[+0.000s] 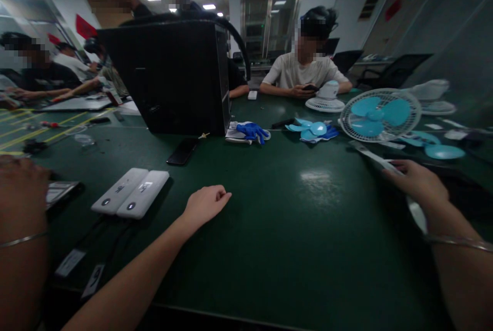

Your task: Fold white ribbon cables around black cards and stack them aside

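My left hand (206, 202) rests on the green table (269, 249) in a loose fist, with nothing visible in it. To its left lie two white power banks (133, 192) side by side, with cables and paper tags. At the right, my right hand (419, 182) grips the near end of a long, flat, light strip (377, 159) whose kind I cannot make out. Beyond the strip stands a round fan head (379, 115) with light-blue blades behind a white grille. A white rounded object (418, 215) shows partly below my right wrist.
A large black computer case (173, 79) stands ahead, with a phone (183, 151) before it. Blue-and-white gloves (248, 133), loose blue fan blades (308, 128) and another blade set (442, 150) lie along the middle. Another person's arm (23, 218) reaches in at left; a person (306, 74) sits opposite.
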A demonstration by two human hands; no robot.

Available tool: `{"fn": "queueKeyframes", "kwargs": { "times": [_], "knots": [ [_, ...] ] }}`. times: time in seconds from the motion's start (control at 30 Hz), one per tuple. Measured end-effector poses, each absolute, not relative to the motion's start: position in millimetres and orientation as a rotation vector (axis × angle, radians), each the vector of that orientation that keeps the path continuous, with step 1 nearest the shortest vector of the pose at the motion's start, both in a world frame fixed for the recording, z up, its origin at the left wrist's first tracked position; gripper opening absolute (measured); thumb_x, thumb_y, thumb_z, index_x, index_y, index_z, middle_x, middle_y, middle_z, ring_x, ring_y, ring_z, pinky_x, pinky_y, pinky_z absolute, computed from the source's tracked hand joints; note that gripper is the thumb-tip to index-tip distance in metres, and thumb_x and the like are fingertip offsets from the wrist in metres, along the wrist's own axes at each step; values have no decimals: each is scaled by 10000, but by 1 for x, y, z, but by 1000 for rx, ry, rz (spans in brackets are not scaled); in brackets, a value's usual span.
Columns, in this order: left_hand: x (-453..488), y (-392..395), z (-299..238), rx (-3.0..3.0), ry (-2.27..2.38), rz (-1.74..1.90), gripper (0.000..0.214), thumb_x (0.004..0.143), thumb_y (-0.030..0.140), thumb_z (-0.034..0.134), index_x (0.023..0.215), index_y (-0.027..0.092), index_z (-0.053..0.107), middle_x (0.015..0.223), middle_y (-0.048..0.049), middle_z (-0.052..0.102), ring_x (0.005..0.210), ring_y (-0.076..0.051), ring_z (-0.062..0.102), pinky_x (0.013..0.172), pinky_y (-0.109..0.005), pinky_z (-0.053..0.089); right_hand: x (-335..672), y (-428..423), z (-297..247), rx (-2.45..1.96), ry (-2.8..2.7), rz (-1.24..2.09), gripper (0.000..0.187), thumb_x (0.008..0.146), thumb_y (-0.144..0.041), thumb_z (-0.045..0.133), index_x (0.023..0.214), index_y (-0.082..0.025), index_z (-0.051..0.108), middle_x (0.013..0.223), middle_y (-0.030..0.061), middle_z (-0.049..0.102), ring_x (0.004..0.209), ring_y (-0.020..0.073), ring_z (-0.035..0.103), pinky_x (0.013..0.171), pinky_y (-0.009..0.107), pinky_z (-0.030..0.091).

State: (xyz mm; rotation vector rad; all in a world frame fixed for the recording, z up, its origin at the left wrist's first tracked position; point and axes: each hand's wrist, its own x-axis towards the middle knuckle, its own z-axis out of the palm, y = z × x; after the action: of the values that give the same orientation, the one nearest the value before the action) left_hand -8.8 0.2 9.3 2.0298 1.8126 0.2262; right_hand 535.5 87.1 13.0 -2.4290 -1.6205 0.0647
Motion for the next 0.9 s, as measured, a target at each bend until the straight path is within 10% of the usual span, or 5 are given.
{"fn": "queueKeyframes", "kwargs": {
  "times": [0.23,0.43,0.57,0.9],
  "knots": [
    [-7,4,2,1717,1477,553,478,977,470,248,1332,216,444,1126,-64,657,656,-110,614,565,-226,434,405,73,44,-1727,-2021,343,512,833,-528,486,1272,-266,504,1310,37,537,1103,259,529,911,333,435],
    [-2,6,-1,1369,1233,733,531,971,499,244,1429,234,280,1415,-137,442,829,-145,655,520,-196,443,332,20,60,-1197,-2290,798,502,870,-428,502,1354,-296,467,1214,60,583,897,211,600,679,324,510],
    [-1,3,7,1193,1047,671,702,930,608,14,1390,210,364,1280,-148,563,714,-128,640,470,-201,401,317,1,65,-984,-2496,1184,515,848,-388,534,1358,-324,488,1192,38,592,860,161,595,672,276,508],
    [-2,-4,6,1504,978,252,325,835,450,596,934,143,634,792,-5,640,588,-73,541,483,-184,372,358,40,36,-1152,-2590,1129,485,807,-524,536,1226,-286,601,1160,42,604,1058,234,556,910,390,465]
  ]
}}
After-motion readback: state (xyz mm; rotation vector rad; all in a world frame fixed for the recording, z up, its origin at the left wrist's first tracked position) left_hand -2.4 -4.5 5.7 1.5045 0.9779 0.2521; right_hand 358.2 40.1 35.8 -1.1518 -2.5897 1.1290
